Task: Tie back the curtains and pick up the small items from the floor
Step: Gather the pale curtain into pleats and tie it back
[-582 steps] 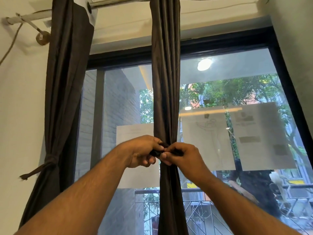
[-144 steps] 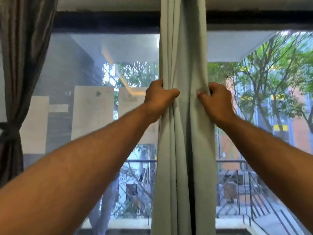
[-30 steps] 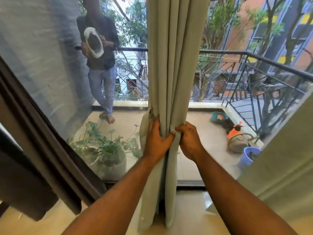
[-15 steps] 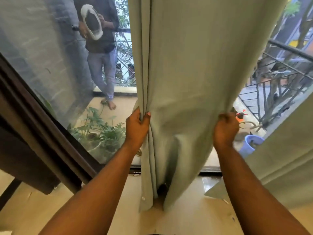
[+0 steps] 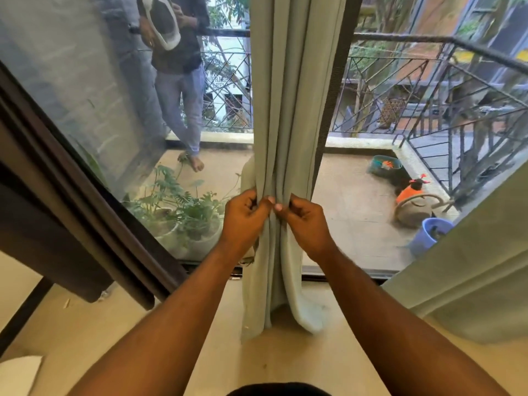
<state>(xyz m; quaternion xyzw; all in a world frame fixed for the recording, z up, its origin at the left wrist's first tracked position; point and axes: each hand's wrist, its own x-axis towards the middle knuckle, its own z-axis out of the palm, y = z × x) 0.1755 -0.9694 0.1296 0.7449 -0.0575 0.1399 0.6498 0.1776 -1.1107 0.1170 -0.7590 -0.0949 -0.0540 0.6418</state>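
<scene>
A pale green curtain (image 5: 288, 110) hangs in gathered folds down the middle of the glass door, its hem pooling on the beige floor (image 5: 257, 352). My left hand (image 5: 245, 218) and my right hand (image 5: 305, 221) pinch its folds together at mid height, thumbs nearly touching. A dark brown curtain (image 5: 57, 224) hangs at the left, its lower end above the floor. A small pale scrap (image 5: 66, 303) lies on the floor under the brown curtain.
A second pale green curtain (image 5: 471, 267) fills the right edge. A white object (image 5: 17, 375) sits at the bottom left corner. Beyond the glass are potted plants (image 5: 183, 212), a blue bucket (image 5: 431, 234), an iron railing and a person (image 5: 177, 81) standing on the balcony.
Half a second ago my hands held the pale green curtain spread wide apart. They have come together and bunched the fabric into a narrow bundle again.
</scene>
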